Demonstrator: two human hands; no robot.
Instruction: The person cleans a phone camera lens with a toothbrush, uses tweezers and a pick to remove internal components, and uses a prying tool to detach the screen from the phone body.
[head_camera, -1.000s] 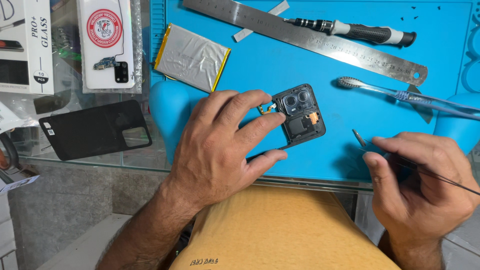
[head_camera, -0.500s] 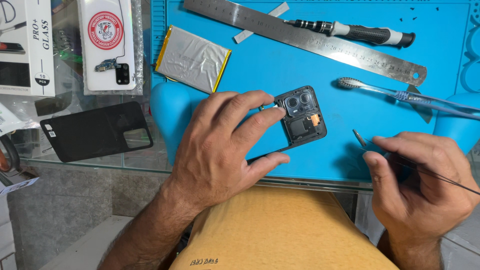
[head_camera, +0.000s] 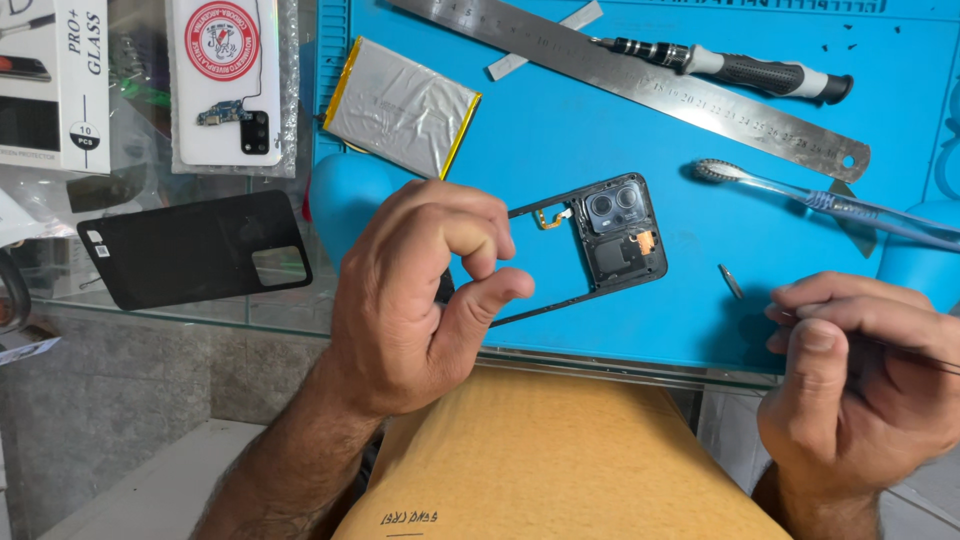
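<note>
fingers (head_camera: 470, 225) curl over thin black plastic phone frame (head_camera: 590, 245).

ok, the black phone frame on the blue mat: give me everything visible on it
The phone frame is a black, plastic-looking rim, mostly hollow, with blue mat showing through. Its right end keeps a grey camera block with two round lenses above a dark cover with an orange patch; a small yellow flex sits inside the top edge. It lies flat, slightly tilted. The left hand covers its left end; actual contact is hidden.
</note>
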